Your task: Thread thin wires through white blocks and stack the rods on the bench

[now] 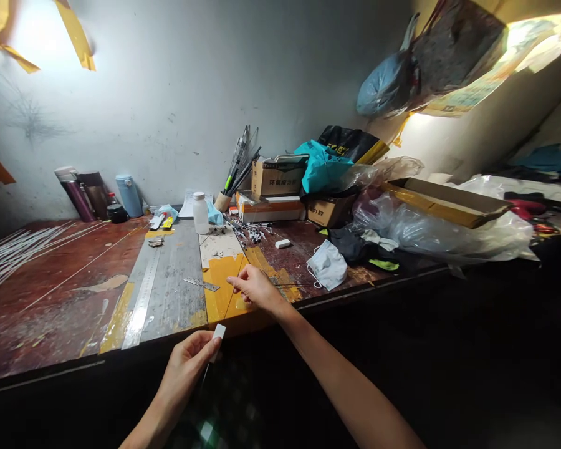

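My left hand (191,355) is closed around a small white block (219,331), held between thumb and fingers just off the table's front edge. Below the block a thin pale end sticks out. From its top a thin dark rod (229,307) runs up toward my right hand (257,288), whose thumb and forefinger are pinched together at it, above the yellow-taped part of the table. How far the rod passes through the block is hidden by my fingers. Left of my right hand lies a small metal ruler (202,284), flat on the table.
A long steel ruler (143,305) lies on a grey board (175,280). Behind stand a white bottle (200,213), a holder with thin rods (223,201) and cardboard boxes (278,178). A face mask (327,265) and plastic bags (430,234) lie right; white rods (19,249) lie left.
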`<control>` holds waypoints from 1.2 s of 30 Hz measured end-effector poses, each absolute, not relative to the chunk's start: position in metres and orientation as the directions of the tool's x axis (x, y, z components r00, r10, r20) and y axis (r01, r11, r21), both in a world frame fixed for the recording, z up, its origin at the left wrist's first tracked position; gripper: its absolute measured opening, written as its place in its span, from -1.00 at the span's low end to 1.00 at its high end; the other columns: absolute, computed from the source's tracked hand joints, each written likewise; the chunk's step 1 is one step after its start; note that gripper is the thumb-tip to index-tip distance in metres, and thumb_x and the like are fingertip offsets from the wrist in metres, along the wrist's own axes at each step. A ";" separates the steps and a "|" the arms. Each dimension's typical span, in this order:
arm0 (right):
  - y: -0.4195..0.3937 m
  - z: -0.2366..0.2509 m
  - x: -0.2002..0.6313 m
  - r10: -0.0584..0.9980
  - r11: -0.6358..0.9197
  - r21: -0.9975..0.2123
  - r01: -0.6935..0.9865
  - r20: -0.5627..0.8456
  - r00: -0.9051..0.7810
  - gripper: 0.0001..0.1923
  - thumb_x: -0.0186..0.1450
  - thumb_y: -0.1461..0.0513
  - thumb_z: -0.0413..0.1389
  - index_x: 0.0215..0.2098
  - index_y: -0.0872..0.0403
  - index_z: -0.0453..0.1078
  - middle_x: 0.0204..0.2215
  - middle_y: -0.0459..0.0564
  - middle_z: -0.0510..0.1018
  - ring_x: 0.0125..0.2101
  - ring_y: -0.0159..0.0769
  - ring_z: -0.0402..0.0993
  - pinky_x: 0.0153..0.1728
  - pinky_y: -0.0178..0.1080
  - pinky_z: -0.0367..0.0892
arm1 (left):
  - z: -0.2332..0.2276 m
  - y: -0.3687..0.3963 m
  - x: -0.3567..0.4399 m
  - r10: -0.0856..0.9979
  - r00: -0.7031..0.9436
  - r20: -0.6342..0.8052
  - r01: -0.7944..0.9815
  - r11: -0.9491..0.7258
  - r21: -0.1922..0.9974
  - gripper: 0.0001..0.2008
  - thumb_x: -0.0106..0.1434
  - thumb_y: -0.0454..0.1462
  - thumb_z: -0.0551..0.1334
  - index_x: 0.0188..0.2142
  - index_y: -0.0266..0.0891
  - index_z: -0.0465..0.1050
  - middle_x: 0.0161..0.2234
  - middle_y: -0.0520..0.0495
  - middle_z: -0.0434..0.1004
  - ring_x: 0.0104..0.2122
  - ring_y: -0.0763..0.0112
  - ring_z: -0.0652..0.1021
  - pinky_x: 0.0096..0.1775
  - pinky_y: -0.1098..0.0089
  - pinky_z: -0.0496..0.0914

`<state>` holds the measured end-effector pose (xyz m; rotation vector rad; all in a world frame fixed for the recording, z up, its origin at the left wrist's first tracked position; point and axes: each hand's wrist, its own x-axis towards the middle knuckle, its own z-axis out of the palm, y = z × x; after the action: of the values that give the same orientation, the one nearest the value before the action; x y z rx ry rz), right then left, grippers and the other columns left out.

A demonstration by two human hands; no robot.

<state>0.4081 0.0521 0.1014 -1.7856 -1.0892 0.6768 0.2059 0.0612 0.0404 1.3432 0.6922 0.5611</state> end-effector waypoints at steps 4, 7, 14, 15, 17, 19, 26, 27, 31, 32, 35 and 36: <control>0.059 0.105 0.393 0.915 -0.148 -0.904 0.400 0.029 0.403 -0.76 0.27 0.17 0.13 -0.44 0.06 0.17 -0.57 -0.16 0.51 -0.76 -0.56 0.27 -0.77 -0.49 0.15 | 0.045 0.066 0.191 0.764 0.639 -0.089 0.015 0.103 0.995 -0.61 0.08 0.02 0.34 -0.30 -0.28 0.50 -0.45 0.00 0.44 -0.39 0.38 0.39 -0.32 0.46 0.22; 0.067 0.110 0.375 0.941 -0.086 -0.896 0.436 0.071 0.332 -0.75 0.29 0.11 0.11 -0.42 0.08 0.20 -0.57 -0.12 0.54 -0.75 -0.52 0.30 -0.74 -0.46 0.18 | 0.050 0.069 0.174 0.804 0.594 -0.033 -0.007 0.047 0.999 -0.60 0.09 0.02 0.34 -0.30 -0.27 0.51 -0.43 -0.01 0.46 -0.38 0.37 0.39 -0.31 0.46 0.25; 0.078 0.121 0.324 0.917 0.153 -0.749 0.645 0.350 0.189 -0.78 0.39 0.11 -0.02 -0.21 0.08 0.37 -0.47 -0.03 0.59 -0.43 -0.31 0.52 -0.40 -0.33 0.31 | 0.075 0.101 0.102 0.929 0.371 0.010 0.094 -0.048 0.994 -0.57 0.07 0.09 0.31 -0.40 -0.26 0.47 -0.52 0.04 0.44 -0.45 0.39 0.39 -0.36 0.47 0.26; 0.080 0.120 0.317 0.911 0.186 -0.718 0.671 0.383 0.157 -0.82 0.39 0.17 -0.01 -0.22 0.07 0.40 -0.40 -0.01 0.60 -0.36 -0.29 0.53 -0.33 -0.31 0.31 | 0.080 0.106 0.092 0.941 0.339 0.003 0.102 -0.040 0.994 -0.56 0.06 0.10 0.31 -0.39 -0.25 0.46 -0.52 0.04 0.44 -0.46 0.39 0.39 -0.38 0.47 0.26; 0.085 0.117 0.303 0.897 0.247 -0.657 0.712 0.434 0.089 -0.85 0.37 0.24 0.02 -0.21 0.06 0.43 -0.26 0.01 0.58 -0.23 -0.27 0.50 -0.20 -0.29 0.31 | 0.089 0.116 0.075 0.957 0.290 -0.016 0.114 -0.018 0.993 -0.55 0.04 0.11 0.31 -0.38 -0.25 0.45 -0.54 0.05 0.45 -0.50 0.39 0.39 -0.43 0.48 0.25; 0.091 0.113 0.291 0.885 0.287 -0.604 0.744 0.465 0.036 -0.83 0.36 0.27 0.03 -0.15 0.08 0.43 -0.17 0.04 0.56 -0.12 -0.25 0.46 -0.08 -0.26 0.28 | 0.091 0.121 0.065 0.957 0.286 -0.039 0.122 0.004 0.993 -0.54 0.02 0.11 0.33 -0.41 -0.26 0.45 -0.58 0.04 0.44 -0.55 0.42 0.37 -0.48 0.48 0.22; 0.103 0.095 0.264 0.881 0.339 -0.476 0.811 0.463 -0.097 -0.70 0.34 0.29 0.06 0.03 0.16 0.37 -0.05 0.11 0.53 -0.01 -0.14 0.40 0.05 -0.13 0.23 | 0.039 0.105 0.074 0.908 0.349 -0.230 0.051 0.227 0.973 -0.42 -0.17 0.21 0.37 -0.56 -0.26 0.35 -0.73 0.02 0.40 -0.68 0.46 0.36 -0.58 0.50 0.15; 0.103 0.093 0.262 0.882 0.342 -0.463 0.818 0.458 -0.110 -0.71 0.34 0.29 0.06 0.02 0.16 0.38 -0.06 0.11 0.54 -0.02 -0.14 0.40 0.05 -0.14 0.24 | 0.034 0.102 0.077 0.910 0.345 -0.230 0.049 0.227 0.973 -0.42 -0.16 0.22 0.35 -0.57 -0.26 0.34 -0.72 0.01 0.42 -0.69 0.47 0.36 -0.58 0.50 0.15; 0.106 0.088 0.257 0.884 0.345 -0.413 0.843 0.445 -0.145 -0.77 0.32 0.30 0.08 -0.06 0.14 0.42 -0.08 0.10 0.55 -0.04 -0.14 0.41 0.03 -0.13 0.25 | 0.028 0.096 0.084 0.910 0.360 -0.207 0.041 0.206 0.978 -0.42 -0.09 0.23 0.31 -0.55 -0.27 0.37 -0.66 -0.06 0.49 -0.66 0.48 0.35 -0.56 0.50 0.17; 0.107 0.088 0.257 0.884 0.345 -0.401 0.849 0.442 -0.151 -0.78 0.32 0.30 0.07 -0.08 0.13 0.43 -0.08 0.09 0.55 -0.04 -0.14 0.41 0.03 -0.13 0.25 | 0.028 0.095 0.085 0.908 0.371 -0.198 0.030 0.201 0.979 -0.44 -0.05 0.21 0.31 -0.54 -0.28 0.38 -0.65 -0.06 0.50 -0.65 0.48 0.35 -0.55 0.49 0.17; 0.109 0.086 0.256 0.885 0.343 -0.371 0.863 0.437 -0.163 -0.81 0.33 0.28 0.06 -0.11 0.11 0.43 -0.08 0.06 0.55 -0.04 -0.15 0.41 0.04 -0.14 0.24 | 0.028 0.093 0.084 0.904 0.386 -0.184 0.007 0.196 0.981 -0.49 0.03 0.16 0.30 -0.51 -0.28 0.40 -0.63 -0.04 0.48 -0.63 0.47 0.34 -0.53 0.49 0.16; 0.110 0.086 0.256 0.885 0.340 -0.364 0.867 0.435 -0.165 -0.81 0.33 0.28 0.05 -0.12 0.10 0.43 -0.08 0.06 0.55 -0.04 -0.15 0.41 0.03 -0.14 0.24 | 0.027 0.092 0.083 0.905 0.382 -0.187 0.009 0.199 0.980 -0.49 0.03 0.16 0.30 -0.51 -0.28 0.40 -0.63 -0.03 0.47 -0.63 0.46 0.34 -0.52 0.48 0.15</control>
<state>0.2559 0.1096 0.0856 -1.5265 -2.0284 0.0409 0.0835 0.0923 0.0274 1.2037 0.9860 0.7955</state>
